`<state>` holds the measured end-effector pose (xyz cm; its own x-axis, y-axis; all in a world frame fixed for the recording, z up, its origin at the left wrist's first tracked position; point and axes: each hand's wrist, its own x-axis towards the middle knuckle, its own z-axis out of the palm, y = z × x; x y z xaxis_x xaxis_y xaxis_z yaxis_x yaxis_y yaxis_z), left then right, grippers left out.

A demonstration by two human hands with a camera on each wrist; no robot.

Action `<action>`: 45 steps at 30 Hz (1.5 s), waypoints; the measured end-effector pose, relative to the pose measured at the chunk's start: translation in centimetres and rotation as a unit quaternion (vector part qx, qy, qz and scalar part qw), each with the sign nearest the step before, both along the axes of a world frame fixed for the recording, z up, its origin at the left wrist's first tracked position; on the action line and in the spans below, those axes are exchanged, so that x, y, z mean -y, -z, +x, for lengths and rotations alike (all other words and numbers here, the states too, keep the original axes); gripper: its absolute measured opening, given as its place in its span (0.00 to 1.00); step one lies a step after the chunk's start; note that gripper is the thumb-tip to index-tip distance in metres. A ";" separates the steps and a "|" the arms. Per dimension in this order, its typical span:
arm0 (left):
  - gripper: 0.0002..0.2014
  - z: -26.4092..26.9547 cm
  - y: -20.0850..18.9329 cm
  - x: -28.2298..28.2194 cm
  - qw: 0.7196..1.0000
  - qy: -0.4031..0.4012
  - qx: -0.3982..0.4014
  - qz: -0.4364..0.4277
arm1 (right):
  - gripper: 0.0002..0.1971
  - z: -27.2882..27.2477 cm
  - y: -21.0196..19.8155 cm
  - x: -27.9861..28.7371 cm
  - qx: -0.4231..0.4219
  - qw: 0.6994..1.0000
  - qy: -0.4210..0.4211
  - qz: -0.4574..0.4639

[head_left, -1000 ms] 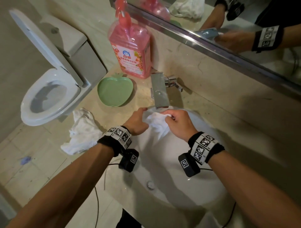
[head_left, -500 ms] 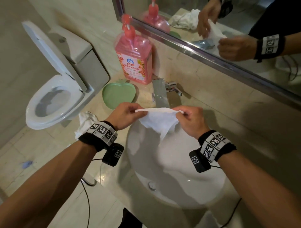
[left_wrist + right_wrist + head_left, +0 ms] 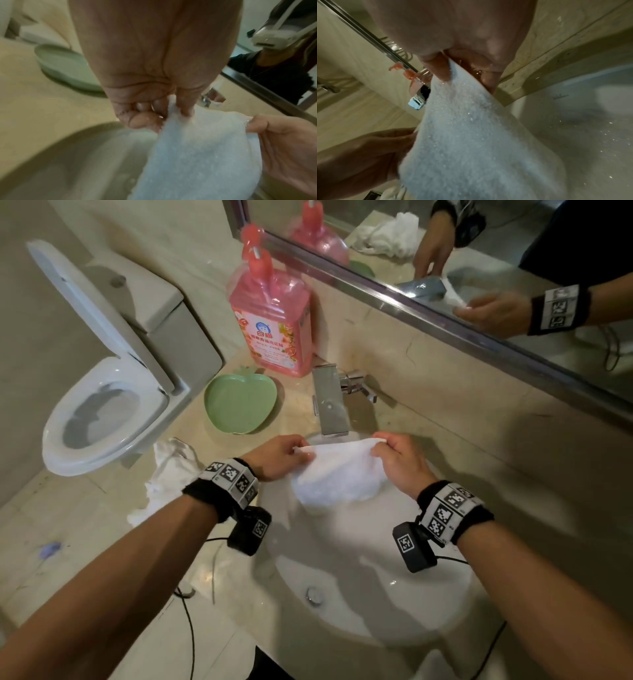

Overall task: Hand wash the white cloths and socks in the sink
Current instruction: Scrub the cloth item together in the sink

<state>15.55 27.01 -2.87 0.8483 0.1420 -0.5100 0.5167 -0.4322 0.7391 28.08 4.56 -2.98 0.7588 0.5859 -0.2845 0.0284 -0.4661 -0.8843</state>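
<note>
A wet white cloth (image 3: 337, 474) hangs spread over the white sink (image 3: 370, 587), just below the chrome faucet (image 3: 330, 405). My left hand (image 3: 281, 451) pinches its upper left corner and my right hand (image 3: 397, 457) pinches the upper right corner. In the left wrist view the left hand (image 3: 164, 106) grips the cloth (image 3: 197, 155) between thumb and fingers. From the right wrist, the right hand (image 3: 462, 70) is seen pinching the cloth (image 3: 471, 142) edge. More crumpled white cloths (image 3: 168, 474) lie on the counter left of the sink.
A pink detergent pump bottle (image 3: 270, 316) and a green apple-shaped dish (image 3: 239, 402) stand on the beige counter behind the sink. A toilet (image 3: 102, 405) with its lid up is at the left. A mirror (image 3: 479, 251) runs along the back wall.
The cloth went from bunched between both hands to stretched out wide. The hands moved apart and hold it by its top corners, slightly lower over the basin.
</note>
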 end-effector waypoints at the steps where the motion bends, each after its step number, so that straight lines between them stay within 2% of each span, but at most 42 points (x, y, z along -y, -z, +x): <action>1: 0.11 0.6 0.8 0.6 1.000 -0.019 -0.004 0.002 | 0.09 0.2 0.3 0.2 0.002 1.000 0.006 -0.017; 4: 0.12 2.6 2.0 2.1 0.997 -0.069 0.007 -0.029 | 0.16 1.5 0.9 0.5 -0.015 0.998 0.044 -0.045; 6: 0.11 3.8 2.2 2.9 0.995 -0.084 0.031 -0.048 | 0.13 2.4 1.1 0.6 -0.025 0.995 0.083 -0.054; 8: 0.13 4.5 2.1 3.5 0.984 -0.128 0.050 -0.111 | 0.08 3.1 1.3 0.7 -0.034 0.991 0.119 -0.058; 10: 0.15 4.8 1.9 3.7 0.973 -0.174 0.045 -0.144 | 0.08 3.6 1.7 0.6 -0.049 0.987 0.141 -0.065; 14: 0.13 4.5 1.7 3.0 0.976 -0.190 0.049 -0.090 | 0.13 3.7 2.1 0.1 -0.073 0.984 0.135 -0.088; 16: 0.10 3.9 1.5 2.3 0.974 -0.194 0.067 -0.092 | 0.16 3.5 2.2 -0.3 -0.068 0.986 0.118 -0.094; 22: 0.09 1.5 0.2 0.8 0.973 -0.190 0.094 -0.092 | 0.06 2.1 2.1 -2.2 -0.045 0.995 0.049 -0.077; 28: 0.10 -0.2 -1.3 -0.2 0.975 -0.167 0.132 -0.064 | 0.17 0.8 2.2 -4.0 -0.021 0.994 -0.006 -0.105; 31: 0.11 -0.9 -1.9 -0.5 0.977 -0.153 0.142 -0.043 | 0.14 0.3 2.5 -4.7 -0.044 0.994 -0.030 -0.097; 33: 0.14 -1.3 -2.0 -0.8 0.977 -0.159 0.142 -0.013 | 0.11 0.1 2.5 -5.3 -0.097 0.992 -0.033 -0.078; 36: 0.19 -1.7 -2.2 -1.1 0.979 -0.157 0.111 0.067 | 0.14 0.0 2.6 -6.2 -0.171 0.984 -0.039 -0.042; 39: 0.23 -1.7 -1.8 -1.8 0.981 -0.145 0.061 0.114 | 0.15 -0.2 2.6 -6.8 -0.179 0.983 -0.035 -0.021; 41: 0.26 -1.6 -1.6 -2.0 0.989 -0.139 0.027 0.053 | 0.11 -0.3 2.5 -6.9 -0.152 0.988 -0.015 -0.031; 43: 0.22 -1.5 -1.1 -1.8 0.995 -0.098 0.022 -0.019 | 0.05 -0.1 2.4 -6.6 -0.127 0.991 0.006 -0.043; 44: 0.24 -1.5 -0.5 -1.6 0.997 -0.078 0.009 -0.018 | 0.03 0.0 2.3 -6.5 -0.120 0.992 0.013 -0.050; 45: 0.28 -1.3 0.3 -1.3 0.998 -0.063 -0.015 0.003 | 0.05 0.2 2.4 -6.3 -0.114 0.992 0.019 -0.058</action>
<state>14.23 28.32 -3.17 0.8078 0.2498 -0.5339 0.5892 -0.3659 0.7204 28.24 10.87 -5.33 0.6889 0.5111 -0.5140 -0.1853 -0.5614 -0.8065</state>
